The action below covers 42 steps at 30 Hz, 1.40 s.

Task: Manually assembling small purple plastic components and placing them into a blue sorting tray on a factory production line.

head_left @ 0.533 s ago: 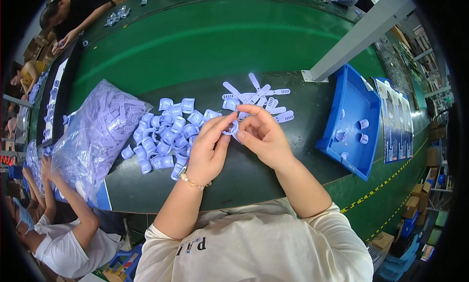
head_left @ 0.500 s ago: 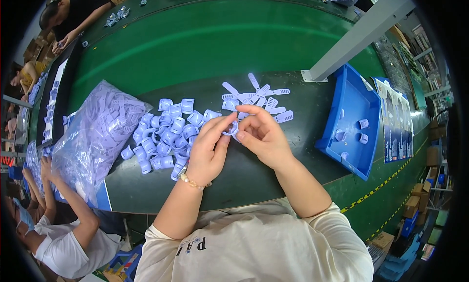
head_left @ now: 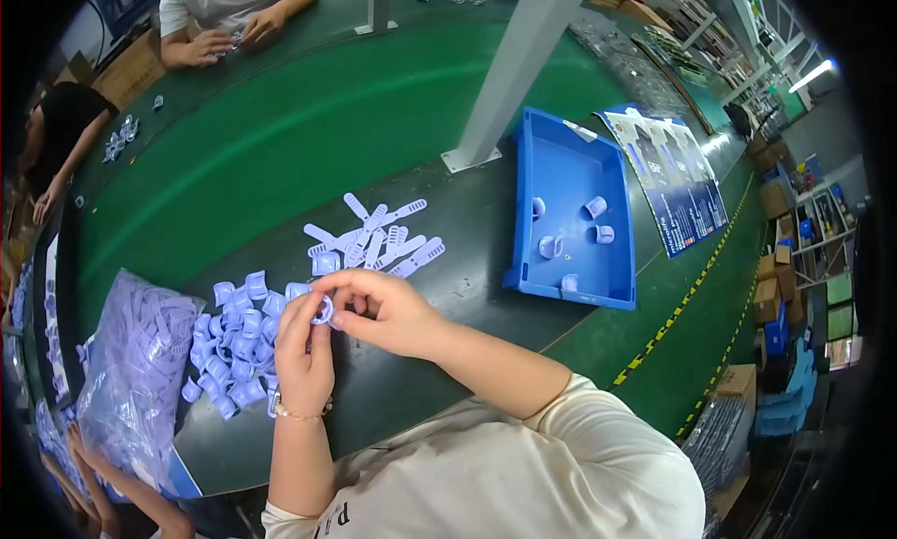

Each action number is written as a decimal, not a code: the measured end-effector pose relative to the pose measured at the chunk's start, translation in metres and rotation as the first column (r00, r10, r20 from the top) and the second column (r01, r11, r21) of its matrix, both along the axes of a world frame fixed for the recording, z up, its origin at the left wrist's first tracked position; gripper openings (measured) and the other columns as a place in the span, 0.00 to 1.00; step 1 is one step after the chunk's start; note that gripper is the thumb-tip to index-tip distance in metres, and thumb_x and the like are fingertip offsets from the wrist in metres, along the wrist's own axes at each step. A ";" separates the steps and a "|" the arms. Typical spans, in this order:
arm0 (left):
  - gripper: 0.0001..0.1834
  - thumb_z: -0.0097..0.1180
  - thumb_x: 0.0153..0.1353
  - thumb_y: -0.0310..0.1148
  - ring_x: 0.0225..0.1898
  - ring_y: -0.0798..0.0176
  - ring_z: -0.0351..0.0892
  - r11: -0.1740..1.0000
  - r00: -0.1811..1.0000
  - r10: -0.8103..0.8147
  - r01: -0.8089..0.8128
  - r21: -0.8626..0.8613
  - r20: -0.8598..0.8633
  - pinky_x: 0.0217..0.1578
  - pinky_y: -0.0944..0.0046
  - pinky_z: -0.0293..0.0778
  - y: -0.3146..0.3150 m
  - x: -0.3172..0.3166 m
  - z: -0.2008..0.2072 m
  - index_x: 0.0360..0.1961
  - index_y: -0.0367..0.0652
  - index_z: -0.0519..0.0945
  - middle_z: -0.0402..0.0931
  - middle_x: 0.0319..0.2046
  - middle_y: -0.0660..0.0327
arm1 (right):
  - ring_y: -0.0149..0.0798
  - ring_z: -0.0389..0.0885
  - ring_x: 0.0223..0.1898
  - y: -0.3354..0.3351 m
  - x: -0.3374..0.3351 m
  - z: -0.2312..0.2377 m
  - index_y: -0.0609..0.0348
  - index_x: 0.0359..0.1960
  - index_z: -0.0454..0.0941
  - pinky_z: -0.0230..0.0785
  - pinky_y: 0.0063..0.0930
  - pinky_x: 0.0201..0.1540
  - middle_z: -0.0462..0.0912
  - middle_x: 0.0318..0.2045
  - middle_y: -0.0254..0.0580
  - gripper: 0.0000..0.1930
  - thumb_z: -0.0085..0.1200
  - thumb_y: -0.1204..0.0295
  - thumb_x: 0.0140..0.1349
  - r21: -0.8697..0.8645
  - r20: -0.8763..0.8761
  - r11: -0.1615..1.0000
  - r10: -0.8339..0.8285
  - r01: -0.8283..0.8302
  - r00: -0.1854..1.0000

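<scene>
Fingers [head_left: 292,329] of the left hand [head_left: 306,357] are grasping a curved lavender plastic loop [head_left: 328,316], while the right hand [head_left: 392,315] is pinching its other side, both hands meeting around it over the dark workbench [head_left: 392,399]. A beaded bracelet [head_left: 301,415] is circling the left wrist. A heap of similar loops [head_left: 248,347] is lying left of that hand, and a clear bag [head_left: 140,352] packed with lavender pieces is slumping farther left. Slotted straps [head_left: 374,223] are lying criss-crossed beyond the hands, with a single loop [head_left: 325,263] resting at their near edge. To the right, a blue tray [head_left: 577,259] is holding five loops [head_left: 551,248], near a grey post [head_left: 505,81] and a printed sheet [head_left: 668,179]. Across the bench, a co-worker [head_left: 224,5] is handling small parts.
</scene>
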<state>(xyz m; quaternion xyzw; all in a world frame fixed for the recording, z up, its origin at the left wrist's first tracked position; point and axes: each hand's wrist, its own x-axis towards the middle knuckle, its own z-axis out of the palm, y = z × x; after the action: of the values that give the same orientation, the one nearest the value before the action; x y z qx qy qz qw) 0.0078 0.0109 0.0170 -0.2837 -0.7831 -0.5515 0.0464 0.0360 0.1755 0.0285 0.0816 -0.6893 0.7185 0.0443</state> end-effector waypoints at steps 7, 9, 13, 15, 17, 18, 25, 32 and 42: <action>0.20 0.47 0.58 0.17 0.49 0.56 0.74 0.998 0.997 0.031 -0.035 0.055 0.077 0.49 0.63 0.70 0.000 -0.002 -0.007 0.53 0.35 0.74 0.73 0.50 0.51 | 0.21 0.63 0.28 0.003 0.001 0.005 0.57 0.51 0.76 0.58 0.15 0.30 0.76 0.30 0.26 0.18 0.55 0.81 0.57 0.034 -0.010 0.999 -0.036 0.036 0.999; 0.20 0.47 0.58 0.17 0.49 0.56 0.74 0.998 0.998 0.029 -0.032 0.054 0.058 0.49 0.63 0.70 0.002 -0.001 -0.005 0.54 0.36 0.74 0.73 0.50 0.52 | 0.21 0.64 0.28 0.004 0.001 0.001 0.57 0.52 0.76 0.59 0.15 0.31 0.76 0.31 0.27 0.18 0.54 0.81 0.58 0.029 -0.027 0.998 -0.051 0.052 0.998; 0.20 0.46 0.60 0.18 0.50 0.57 0.73 1.000 0.999 -0.006 0.007 -0.020 0.035 0.50 0.63 0.71 -0.003 0.000 -0.003 0.55 0.35 0.73 0.72 0.52 0.51 | 0.21 0.65 0.29 0.004 -0.001 0.002 0.57 0.52 0.75 0.60 0.16 0.32 0.76 0.31 0.27 0.18 0.54 0.81 0.58 -0.002 -0.023 1.000 -0.028 0.028 0.999; 0.20 0.45 0.62 0.18 0.53 0.59 0.72 0.998 0.998 -0.037 0.039 -0.043 0.049 0.50 0.64 0.71 -0.002 -0.001 -0.002 0.56 0.34 0.72 0.70 0.54 0.51 | 0.20 0.65 0.29 0.004 -0.001 0.002 0.58 0.52 0.75 0.60 0.15 0.32 0.76 0.31 0.27 0.19 0.54 0.81 0.58 0.033 -0.053 0.999 -0.021 0.023 0.998; 0.21 0.47 0.59 0.18 0.48 0.55 0.74 0.999 1.000 -0.004 0.003 -0.036 -0.020 0.50 0.62 0.70 0.001 0.001 0.002 0.54 0.36 0.74 0.74 0.49 0.51 | 0.20 0.65 0.28 0.004 0.001 0.005 0.58 0.52 0.75 0.60 0.15 0.32 0.76 0.30 0.26 0.18 0.54 0.81 0.58 -0.022 0.016 1.000 -0.009 0.009 1.000; 0.21 0.47 0.59 0.18 0.48 0.55 0.74 0.999 1.000 -0.005 0.004 -0.036 -0.019 0.50 0.62 0.70 0.001 0.002 0.001 0.54 0.36 0.74 0.74 0.49 0.51 | 0.19 0.65 0.28 0.004 0.001 0.007 0.58 0.52 0.75 0.60 0.14 0.32 0.76 0.30 0.26 0.18 0.55 0.81 0.58 -0.079 0.085 0.997 0.008 -0.001 0.996; 0.21 0.47 0.59 0.18 0.50 0.54 0.74 0.999 0.999 -0.033 0.034 -0.018 0.014 0.51 0.62 0.69 0.001 -0.001 0.001 0.55 0.34 0.73 0.73 0.51 0.50 | 0.22 0.72 0.29 0.004 0.000 0.002 0.58 0.47 0.78 0.64 0.18 0.33 0.78 0.28 0.28 0.16 0.58 0.80 0.56 -0.238 0.132 0.971 0.047 -0.015 0.990; 0.22 0.47 0.64 0.22 0.49 0.62 0.74 0.948 0.895 -0.188 0.058 0.313 0.405 0.48 0.63 0.72 -0.001 -0.004 0.004 0.61 0.36 0.69 0.73 0.52 0.51 | 0.38 0.77 0.30 0.005 -0.004 0.003 0.50 0.34 0.83 0.69 0.31 0.36 0.81 0.28 0.33 0.09 0.63 0.74 0.49 0.412 -0.541 0.833 -0.102 0.369 0.835; 0.33 0.53 0.64 0.47 0.50 0.58 0.76 0.746 0.700 -0.462 -0.026 0.666 0.545 0.50 0.62 0.73 -0.004 -0.002 0.001 0.61 0.33 0.64 0.73 0.52 0.48 | 0.38 0.79 0.31 -0.003 0.003 0.002 0.50 0.29 0.81 0.71 0.31 0.36 0.83 0.28 0.32 0.05 0.62 0.70 0.50 0.392 -0.511 0.853 -0.110 0.345 0.853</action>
<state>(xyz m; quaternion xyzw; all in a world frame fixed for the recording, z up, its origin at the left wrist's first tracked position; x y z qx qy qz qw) 0.0059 0.0072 0.0177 -0.1258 -0.4705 -0.8447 -0.2223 0.0385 0.1726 0.0301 0.1770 -0.8152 0.4771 0.2764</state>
